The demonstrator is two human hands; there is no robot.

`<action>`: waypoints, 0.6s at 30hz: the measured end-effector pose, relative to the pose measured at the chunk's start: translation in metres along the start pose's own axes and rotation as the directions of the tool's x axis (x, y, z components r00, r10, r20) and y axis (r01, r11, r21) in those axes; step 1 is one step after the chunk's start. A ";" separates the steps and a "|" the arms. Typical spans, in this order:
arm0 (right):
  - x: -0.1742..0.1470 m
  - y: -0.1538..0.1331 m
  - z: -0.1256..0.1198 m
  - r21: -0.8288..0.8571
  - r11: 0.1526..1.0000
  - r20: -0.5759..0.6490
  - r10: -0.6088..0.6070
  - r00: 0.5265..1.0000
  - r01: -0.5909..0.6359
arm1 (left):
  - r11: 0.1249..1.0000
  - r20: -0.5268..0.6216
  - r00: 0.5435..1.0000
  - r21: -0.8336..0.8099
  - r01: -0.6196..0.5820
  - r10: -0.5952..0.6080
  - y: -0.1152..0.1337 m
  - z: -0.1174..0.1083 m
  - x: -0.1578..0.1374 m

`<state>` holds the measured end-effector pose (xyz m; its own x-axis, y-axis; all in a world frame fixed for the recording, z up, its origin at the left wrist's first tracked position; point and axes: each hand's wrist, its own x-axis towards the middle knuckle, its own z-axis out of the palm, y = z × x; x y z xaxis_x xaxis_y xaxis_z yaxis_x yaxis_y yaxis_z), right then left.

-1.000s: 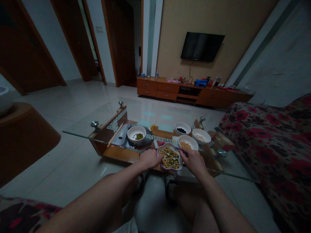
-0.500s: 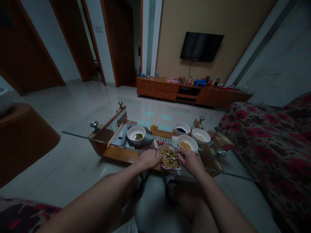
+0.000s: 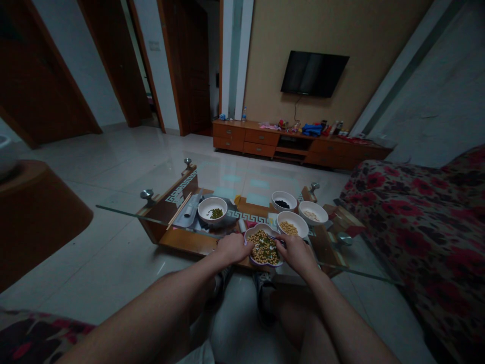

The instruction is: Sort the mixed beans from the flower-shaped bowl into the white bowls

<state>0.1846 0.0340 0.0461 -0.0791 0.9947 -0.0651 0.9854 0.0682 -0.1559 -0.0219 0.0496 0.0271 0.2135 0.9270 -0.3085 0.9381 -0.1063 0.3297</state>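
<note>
A scalloped white bowl point(image 3: 264, 260) with a purple edge sits at the near edge of the glass table, filled with mixed yellow beans, green beans and some white pieces. My left hand point(image 3: 232, 247) is closed on its left rim, thumb over the edge. Over the bowl's right side, my right hand point(image 3: 297, 251) pinches a slim utensil point(image 3: 272, 237) whose tip points in among the beans; its exact kind is unclear. Close behind stands a white bowl of yellow beans point(image 3: 303, 228). To the left is a white bowl with green beans point(image 3: 204, 207).
A bowl of black beans point(image 3: 280, 195) and a bowl of pale pieces point(image 3: 320, 212) stand at the back right of the glass table point(image 3: 125, 213). Chopsticks point(image 3: 178, 212) lie at the left by a clear plastic tray point(image 3: 190, 215). A flowered sofa point(image 3: 409, 217) is on the right.
My right hand and the utensil have shifted slightly to the left over the bowl. My left hand and the bowls stay in place.
</note>
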 end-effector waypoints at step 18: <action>0.001 0.002 0.004 0.001 0.999 -0.024 -0.034 0.999 0.034 | 1.000 0.010 1.000 0.010 0.017 -0.017 0.001 -0.001 0.000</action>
<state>0.1863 0.0350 0.0418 -0.1086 0.9934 -0.0366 0.9821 0.1015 -0.1588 -0.0216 0.0501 0.0284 0.2004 0.9250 -0.3228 0.9441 -0.0943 0.3159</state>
